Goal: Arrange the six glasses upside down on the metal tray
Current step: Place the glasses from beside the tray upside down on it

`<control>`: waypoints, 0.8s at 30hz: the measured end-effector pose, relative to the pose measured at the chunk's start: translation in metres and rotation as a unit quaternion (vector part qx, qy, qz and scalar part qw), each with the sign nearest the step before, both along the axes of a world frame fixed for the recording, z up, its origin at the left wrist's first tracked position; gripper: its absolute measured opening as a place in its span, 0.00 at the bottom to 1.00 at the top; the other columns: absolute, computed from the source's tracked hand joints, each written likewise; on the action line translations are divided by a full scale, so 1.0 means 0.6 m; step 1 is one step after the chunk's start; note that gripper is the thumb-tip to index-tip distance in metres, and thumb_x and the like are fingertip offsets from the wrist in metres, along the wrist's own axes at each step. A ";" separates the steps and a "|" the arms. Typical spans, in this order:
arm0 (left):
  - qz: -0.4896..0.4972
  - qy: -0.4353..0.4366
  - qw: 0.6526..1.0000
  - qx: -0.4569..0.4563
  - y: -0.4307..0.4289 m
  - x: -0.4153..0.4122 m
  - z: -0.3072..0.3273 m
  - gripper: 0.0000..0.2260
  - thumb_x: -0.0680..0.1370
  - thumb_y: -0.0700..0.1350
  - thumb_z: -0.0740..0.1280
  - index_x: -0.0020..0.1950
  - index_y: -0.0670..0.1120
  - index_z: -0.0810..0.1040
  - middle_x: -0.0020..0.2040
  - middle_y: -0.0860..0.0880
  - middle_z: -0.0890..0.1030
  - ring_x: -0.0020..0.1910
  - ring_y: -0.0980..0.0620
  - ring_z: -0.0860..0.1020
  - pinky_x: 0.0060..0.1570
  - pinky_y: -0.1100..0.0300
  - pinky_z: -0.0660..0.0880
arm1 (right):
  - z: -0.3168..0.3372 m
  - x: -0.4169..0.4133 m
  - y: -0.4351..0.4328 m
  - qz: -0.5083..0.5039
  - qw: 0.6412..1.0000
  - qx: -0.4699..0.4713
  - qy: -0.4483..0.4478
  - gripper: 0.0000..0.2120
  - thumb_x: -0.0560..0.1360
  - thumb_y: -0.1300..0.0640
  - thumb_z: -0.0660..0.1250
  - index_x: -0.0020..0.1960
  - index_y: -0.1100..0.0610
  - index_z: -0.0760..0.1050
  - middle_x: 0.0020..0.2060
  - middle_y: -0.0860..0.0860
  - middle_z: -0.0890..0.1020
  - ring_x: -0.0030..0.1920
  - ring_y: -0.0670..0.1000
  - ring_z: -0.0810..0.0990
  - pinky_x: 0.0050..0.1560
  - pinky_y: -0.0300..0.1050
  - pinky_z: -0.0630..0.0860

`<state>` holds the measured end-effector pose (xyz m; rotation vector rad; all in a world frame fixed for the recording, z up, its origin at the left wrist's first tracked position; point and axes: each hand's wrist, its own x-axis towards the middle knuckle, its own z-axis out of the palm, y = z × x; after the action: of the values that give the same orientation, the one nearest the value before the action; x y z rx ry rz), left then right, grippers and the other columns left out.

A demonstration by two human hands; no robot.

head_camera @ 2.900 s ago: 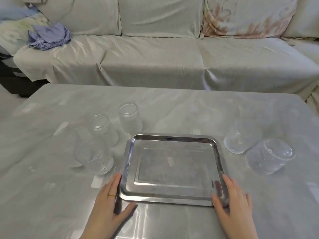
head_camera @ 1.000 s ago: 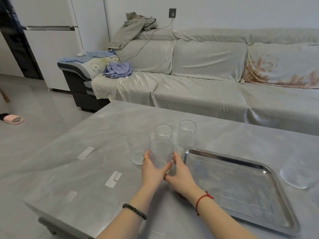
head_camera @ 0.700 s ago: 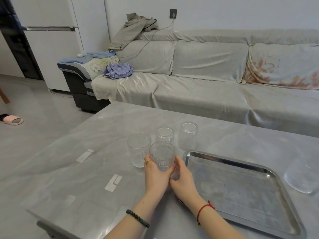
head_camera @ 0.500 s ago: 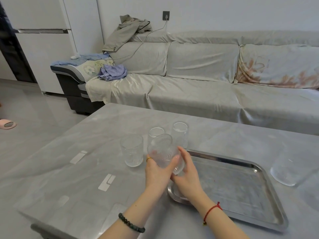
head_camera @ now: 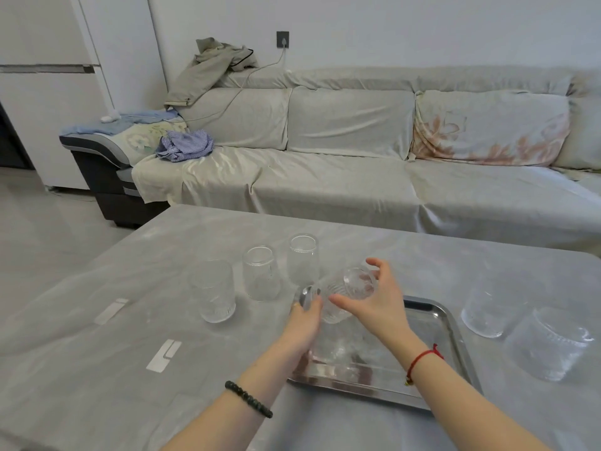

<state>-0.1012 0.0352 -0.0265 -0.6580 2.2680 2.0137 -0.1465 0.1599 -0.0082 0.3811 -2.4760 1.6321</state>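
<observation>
A ribbed clear glass [head_camera: 341,296] hangs tilted on its side above the left end of the metal tray [head_camera: 450,323]. My left hand [head_camera: 305,315] grips one end of it and my right hand [head_camera: 374,301] cups the other end. Three more glasses stand on the table left of the tray: a ribbed one [head_camera: 214,294], a middle one [head_camera: 260,273] and a far one [head_camera: 303,262]. Right of the tray stand two glasses, one [head_camera: 484,307] nearer the tray and one [head_camera: 553,343] by the right edge.
The grey table [head_camera: 162,271] carries white tape strips [head_camera: 164,354] on its left part. A covered sofa [head_camera: 325,177] runs behind the table with clothes on it. The table's left edge drops to the floor.
The tray was held by both hands, then both hands took a glass at its left, lifted it and tipped it sideways over the tray's left end.
</observation>
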 end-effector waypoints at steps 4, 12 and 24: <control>-0.068 0.093 0.984 -0.134 -0.014 -0.013 -0.012 0.27 0.77 0.43 0.59 0.74 0.46 0.52 0.74 0.48 0.61 0.70 0.54 0.63 0.63 0.65 0.61 | -0.010 -0.024 -0.024 0.031 0.996 0.079 -0.011 0.44 0.57 0.52 0.79 0.65 0.53 0.59 0.59 0.53 0.72 0.56 0.48 0.71 0.55 0.41 0.67; -0.094 0.151 0.975 -0.130 -0.031 -0.045 -0.044 0.27 0.75 0.35 0.59 0.72 0.47 0.57 0.73 0.51 0.64 0.70 0.58 0.62 0.66 0.67 0.58 | -0.038 -0.043 -0.056 0.037 0.993 0.112 0.002 0.45 0.58 0.50 0.78 0.68 0.54 0.58 0.62 0.54 0.73 0.63 0.54 0.69 0.61 0.43 0.66; -0.096 0.155 0.964 -0.195 -0.054 -0.038 -0.082 0.27 0.77 0.40 0.61 0.73 0.49 0.54 0.63 0.61 0.63 0.63 0.63 0.62 0.55 0.78 0.56 | -0.111 -0.005 -0.046 0.037 0.995 0.057 -0.071 0.37 0.67 0.52 0.72 0.70 0.54 0.57 0.68 0.51 0.70 0.66 0.52 0.69 0.67 0.55 0.69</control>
<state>-0.1240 0.0030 -0.0759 -0.1228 2.8164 1.6956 -0.1497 0.1323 -0.0748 0.3891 -2.6997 1.6025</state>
